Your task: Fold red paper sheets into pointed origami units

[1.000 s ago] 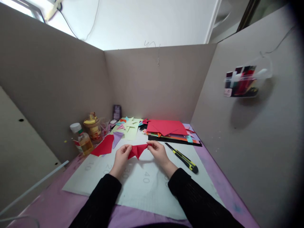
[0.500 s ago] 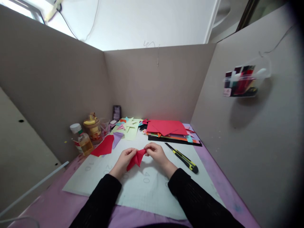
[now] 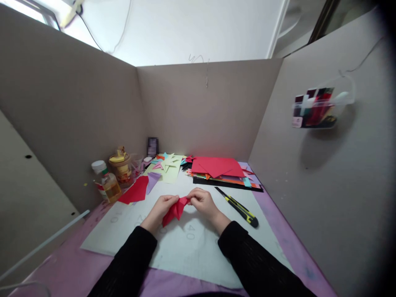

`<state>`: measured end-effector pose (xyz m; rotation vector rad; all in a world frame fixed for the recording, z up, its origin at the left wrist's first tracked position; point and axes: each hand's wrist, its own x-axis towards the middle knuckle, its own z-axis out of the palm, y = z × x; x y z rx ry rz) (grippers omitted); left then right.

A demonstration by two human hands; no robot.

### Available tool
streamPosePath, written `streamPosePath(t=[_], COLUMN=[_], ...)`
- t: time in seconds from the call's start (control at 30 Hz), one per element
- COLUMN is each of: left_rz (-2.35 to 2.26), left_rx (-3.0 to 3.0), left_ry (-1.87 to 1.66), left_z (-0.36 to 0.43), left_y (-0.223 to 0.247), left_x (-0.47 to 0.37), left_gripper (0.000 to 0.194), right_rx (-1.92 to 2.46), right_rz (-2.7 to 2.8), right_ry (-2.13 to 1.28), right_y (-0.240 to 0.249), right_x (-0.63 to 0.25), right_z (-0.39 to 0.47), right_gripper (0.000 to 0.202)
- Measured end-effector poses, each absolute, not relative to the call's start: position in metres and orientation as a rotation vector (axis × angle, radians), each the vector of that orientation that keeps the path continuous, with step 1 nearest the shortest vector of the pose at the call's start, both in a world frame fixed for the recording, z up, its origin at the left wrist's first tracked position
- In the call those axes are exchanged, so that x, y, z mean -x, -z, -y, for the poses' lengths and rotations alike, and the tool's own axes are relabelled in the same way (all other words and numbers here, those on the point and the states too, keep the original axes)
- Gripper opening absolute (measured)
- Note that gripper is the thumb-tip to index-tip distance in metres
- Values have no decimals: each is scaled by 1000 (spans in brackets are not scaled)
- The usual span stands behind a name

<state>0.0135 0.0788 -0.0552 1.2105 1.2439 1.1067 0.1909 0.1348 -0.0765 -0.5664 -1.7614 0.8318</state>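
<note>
- You're now holding the folded red paper (image 3: 177,210) lower and more tilted, your left hand (image 3: 162,208) and right hand (image 3: 203,203) sitting closer together than a second ago, so you're probably working its upper-right tip.
- Left fingers are gripping one side, right ones are pinching that tip, both closed.
- It's looking creased and pointy, one flap poking down, hovering over the white numbered sheet (image 3: 198,258).

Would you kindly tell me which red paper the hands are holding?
The small folded red paper, pinched by the left hand and right hand; neither touches the flat red sheet or stacked red sheets.
</note>
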Motion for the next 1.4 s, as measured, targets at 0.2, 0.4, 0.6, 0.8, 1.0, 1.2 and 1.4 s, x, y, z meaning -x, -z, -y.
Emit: streamPosePath(t=[0.2, 0.4, 0.6, 0.8, 1.0, 1.2, 1.4], left_rz=[-1264, -1298, -1364, -1472, -1490, -1216, -1278], left_rx=[-1316, -1439, -1607, -1746, -1769, -1441, -1774], left_ry=[-962, -892, -937, -1075, -1222, -1435, -822], left_z=[-82, -81, -76, -72, -70, -67, -70], left_y=[41, 35, 32, 35, 35, 30, 16], left_x=[-5, -7, -11, -19, -21, 1, -2], left_gripper=[41, 40, 35, 35, 38, 49, 33], right_rx=[473, 401, 479, 649, 759, 762, 647], right_rz=[1819, 1863, 1869, 1823, 1821, 1815, 1942], right_ry=[-698, -628, -669, -758, -699, -705, -713], right_y=[69, 62, 65, 61, 59, 59, 52], right_x=[-190, -190, -191, -186, -184, -187, -186], right_z=[-127, -121, -121, -118, -121, -125, -116], right_gripper=[30, 30, 25, 8, 18, 17, 17])
